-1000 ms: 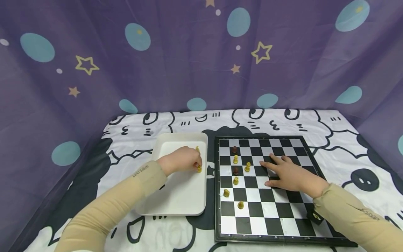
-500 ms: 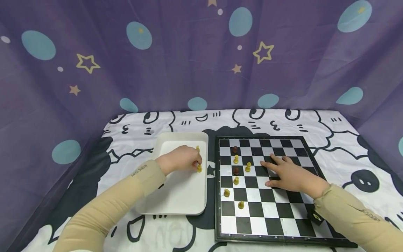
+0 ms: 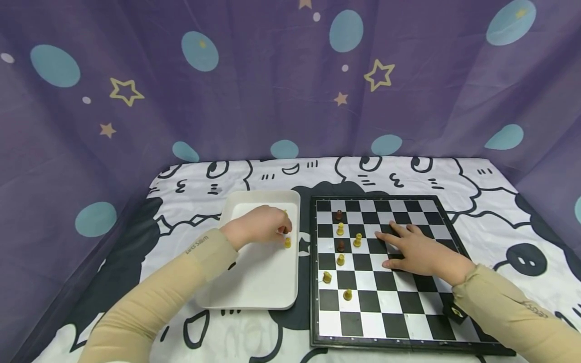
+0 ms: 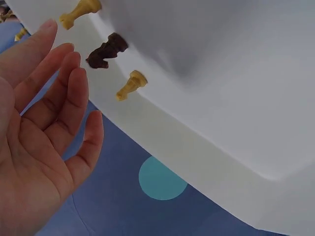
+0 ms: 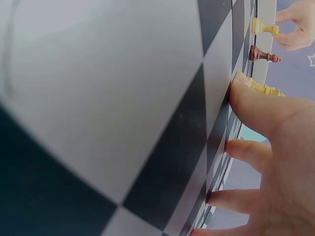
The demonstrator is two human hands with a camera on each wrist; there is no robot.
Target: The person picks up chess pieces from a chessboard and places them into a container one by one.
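Over the white tray (image 3: 260,282), my left hand (image 3: 265,224) hovers with loosely bent fingers and holds nothing. Just below its fingertips a yellow chess piece (image 3: 288,243) stands in the tray. The left wrist view shows a dark knight (image 4: 107,50) between two yellow pieces, one yellow piece (image 4: 81,11) near the thumb and another yellow piece (image 4: 132,84) beyond the fingers. My right hand (image 3: 419,252) rests with spread fingers on the chessboard (image 3: 372,320). In the right wrist view its thumb (image 5: 246,93) touches the board's surface.
On the board's left side stand several yellow pieces, such as a yellow piece (image 3: 357,240), and two dark red pieces, including a dark red piece (image 3: 339,215). A patterned cloth (image 3: 240,333) covers the table. Behind hangs a purple curtain (image 3: 272,101).
The left hand's fingertips were at the yellow piece in the tray and have drawn up off it, leaving it standing. The right hand has stayed where it was.
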